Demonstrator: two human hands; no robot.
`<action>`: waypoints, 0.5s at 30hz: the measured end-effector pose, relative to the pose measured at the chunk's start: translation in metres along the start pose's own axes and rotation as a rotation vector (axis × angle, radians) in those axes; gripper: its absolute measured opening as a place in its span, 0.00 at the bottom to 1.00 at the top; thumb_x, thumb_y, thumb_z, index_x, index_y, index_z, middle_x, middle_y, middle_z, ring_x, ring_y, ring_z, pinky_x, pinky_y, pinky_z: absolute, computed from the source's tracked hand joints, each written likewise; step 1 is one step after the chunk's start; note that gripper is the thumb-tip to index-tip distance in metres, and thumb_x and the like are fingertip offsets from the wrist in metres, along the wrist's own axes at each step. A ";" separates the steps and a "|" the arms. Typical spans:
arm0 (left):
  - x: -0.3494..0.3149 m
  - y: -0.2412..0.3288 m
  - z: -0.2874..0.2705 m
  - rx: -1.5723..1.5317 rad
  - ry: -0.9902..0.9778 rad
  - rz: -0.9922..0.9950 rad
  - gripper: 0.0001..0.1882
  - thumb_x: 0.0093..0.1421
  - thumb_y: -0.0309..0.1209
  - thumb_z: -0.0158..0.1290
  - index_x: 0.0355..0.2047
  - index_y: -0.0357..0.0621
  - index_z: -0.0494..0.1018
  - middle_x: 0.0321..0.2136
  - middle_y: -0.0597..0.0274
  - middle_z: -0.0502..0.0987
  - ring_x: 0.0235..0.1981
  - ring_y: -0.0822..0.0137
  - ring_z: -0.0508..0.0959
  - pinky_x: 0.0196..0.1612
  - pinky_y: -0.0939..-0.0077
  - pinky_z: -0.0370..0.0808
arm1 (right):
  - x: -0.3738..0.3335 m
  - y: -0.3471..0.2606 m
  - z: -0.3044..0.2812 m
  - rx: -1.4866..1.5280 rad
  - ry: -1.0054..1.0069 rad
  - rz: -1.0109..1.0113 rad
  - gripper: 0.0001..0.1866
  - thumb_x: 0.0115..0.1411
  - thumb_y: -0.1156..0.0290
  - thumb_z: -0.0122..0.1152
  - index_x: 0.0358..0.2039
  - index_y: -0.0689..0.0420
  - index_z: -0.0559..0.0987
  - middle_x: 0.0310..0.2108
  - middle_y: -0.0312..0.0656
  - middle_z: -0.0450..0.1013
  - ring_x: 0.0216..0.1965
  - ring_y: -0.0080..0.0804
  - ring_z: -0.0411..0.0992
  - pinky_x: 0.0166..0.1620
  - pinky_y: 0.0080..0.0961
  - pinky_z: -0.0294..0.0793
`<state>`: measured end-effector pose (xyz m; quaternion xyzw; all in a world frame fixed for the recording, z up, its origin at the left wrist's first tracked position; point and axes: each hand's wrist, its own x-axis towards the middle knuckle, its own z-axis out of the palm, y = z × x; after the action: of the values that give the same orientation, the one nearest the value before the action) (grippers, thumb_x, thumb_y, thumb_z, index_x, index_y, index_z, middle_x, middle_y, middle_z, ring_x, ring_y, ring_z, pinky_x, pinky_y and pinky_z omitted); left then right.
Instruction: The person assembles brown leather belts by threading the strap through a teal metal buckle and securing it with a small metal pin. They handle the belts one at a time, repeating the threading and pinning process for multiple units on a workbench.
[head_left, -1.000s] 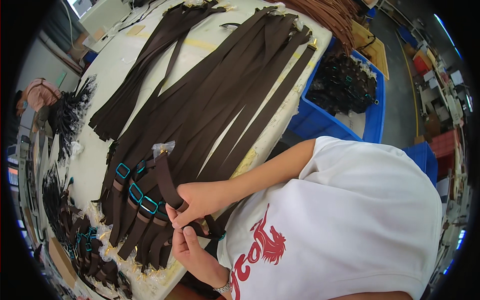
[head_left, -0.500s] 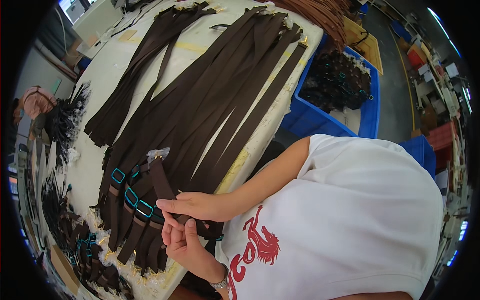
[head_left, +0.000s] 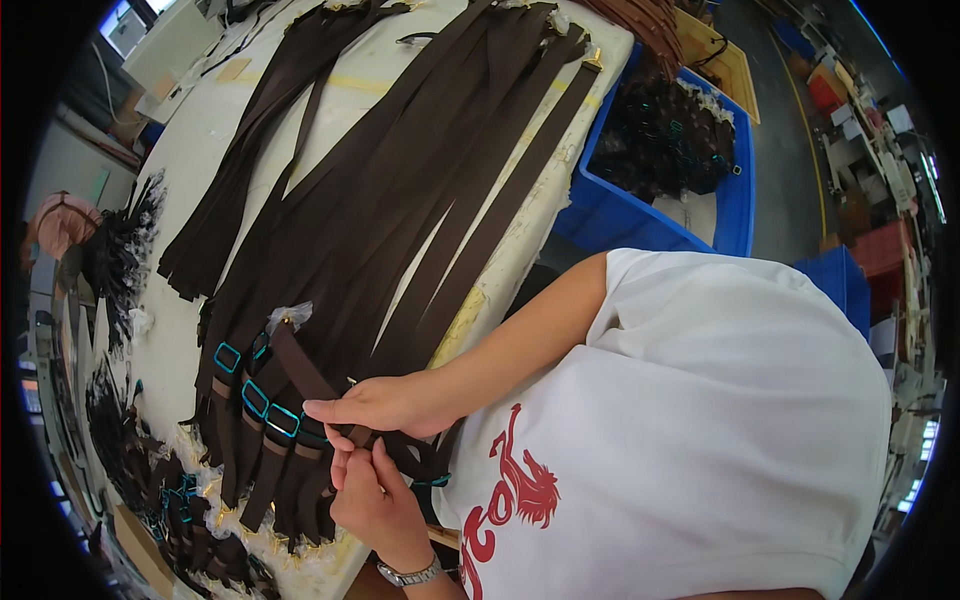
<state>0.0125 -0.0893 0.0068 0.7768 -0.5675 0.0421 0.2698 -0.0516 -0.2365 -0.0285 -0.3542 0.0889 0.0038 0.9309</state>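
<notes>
My right hand (head_left: 395,403), its arm coming from the upper side of my body, pinches a dark brown webbing strap (head_left: 303,365) between thumb and fingers. A piece of clear plastic wrap (head_left: 290,318) covers the strap's far end. Just below, my left hand (head_left: 378,500), with a watch on its wrist, closes its fingertips on the same strap near a lighter brown loop. The fingers partly hide this spot. Beside both hands lie straps with shiny blue-green buckles (head_left: 283,420).
Long dark brown straps (head_left: 370,190) cover much of the pale table (head_left: 185,350). A blue crate (head_left: 640,225) of dark straps with buckles stands beyond the table's right edge. Another person (head_left: 66,225) is at the far left. More buckled straps (head_left: 185,490) lie at the lower left.
My left fingertips have closed in on the strap beside my right hand, and its wrist has turned. The strap's wrapped end leans farther left. The whole view has shifted slightly.
</notes>
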 end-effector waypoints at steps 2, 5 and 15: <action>0.004 -0.008 -0.008 0.106 -0.062 0.117 0.10 0.66 0.24 0.60 0.28 0.36 0.74 0.20 0.51 0.76 0.15 0.52 0.72 0.20 0.64 0.68 | 0.002 0.000 0.004 0.001 -0.004 -0.052 0.35 0.74 0.35 0.44 0.26 0.55 0.74 0.37 0.45 0.82 0.46 0.33 0.78 0.65 0.37 0.64; 0.016 -0.015 -0.010 0.157 -0.022 0.188 0.12 0.65 0.22 0.59 0.25 0.38 0.72 0.17 0.53 0.74 0.16 0.52 0.74 0.20 0.62 0.68 | 0.004 0.002 0.010 0.000 -0.017 -0.129 0.35 0.74 0.34 0.43 0.26 0.55 0.73 0.38 0.45 0.81 0.46 0.33 0.78 0.62 0.33 0.69; 0.027 -0.008 0.002 0.015 0.037 -0.076 0.11 0.70 0.24 0.53 0.47 0.28 0.79 0.32 0.45 0.84 0.26 0.51 0.82 0.31 0.63 0.77 | 0.011 0.020 0.003 -0.327 0.144 -0.294 0.36 0.76 0.37 0.40 0.39 0.63 0.74 0.37 0.45 0.80 0.37 0.31 0.79 0.44 0.29 0.80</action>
<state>0.0290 -0.1116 0.0122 0.7989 -0.5322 0.0502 0.2758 -0.0420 -0.2198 -0.0410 -0.5087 0.1009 -0.1428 0.8430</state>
